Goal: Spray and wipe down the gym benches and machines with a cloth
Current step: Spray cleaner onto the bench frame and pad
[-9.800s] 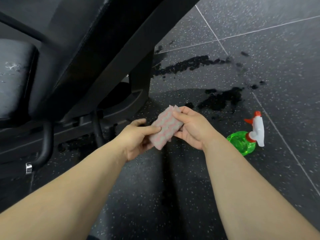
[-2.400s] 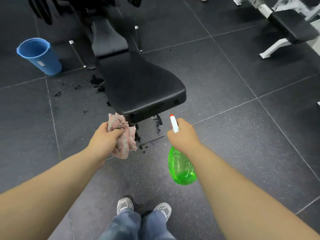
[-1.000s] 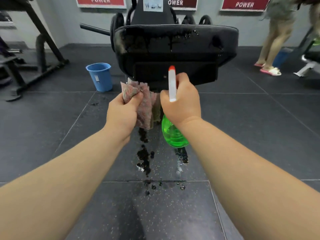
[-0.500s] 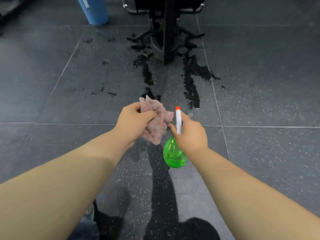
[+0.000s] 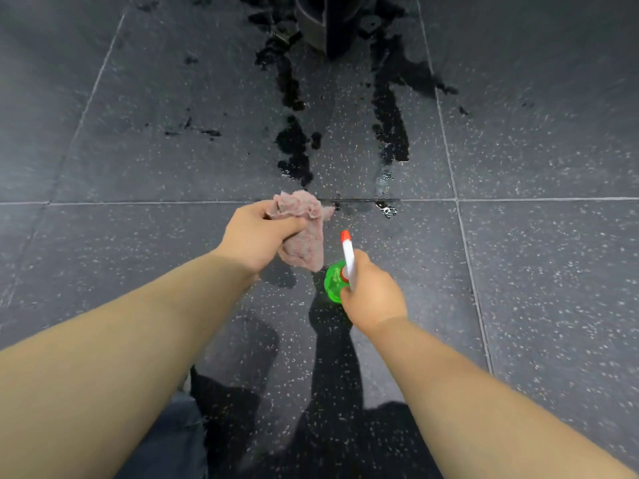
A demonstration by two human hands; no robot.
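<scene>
Both bare forearms reach forward over the dark speckled floor (image 5: 553, 271), with the 2 hands close together near the middle of the view.

The left hand (image 5: 257, 236) is curled tight round a pink cloth (image 5: 306, 242), the thumb pressed across it and the fingers wrapped round the far side. The cloth is bunched in the fist. 1 crumpled end sticks up past the knuckles and a longer flap hangs down to the right. It is held in the air above the floor, its lower corner just beside the bottle; whether the 2 touch cannot be told.

The right hand (image 5: 375, 295) grips a spray bottle (image 5: 332, 283) at the neck with its fingers folded round it. The back of the hand faces the camera, so the fingers at the trigger are hidden. The green body shows only as a rounded patch beyond the fist, seen almost from above. The white spray head (image 5: 348, 259), tipped in red, points away from the person.

At the top edge a dark machine base (image 5: 325, 25) stands on the floor, cut off by the frame. 2 wet streaks (image 5: 389, 108) run from it toward the person, ending near the tile seam just beyond the cloth, and smaller splashes lie to the left. The person's shadow falls on the floor below the hands. A blue trouser leg (image 5: 166, 440) shows at the bottom left.
</scene>
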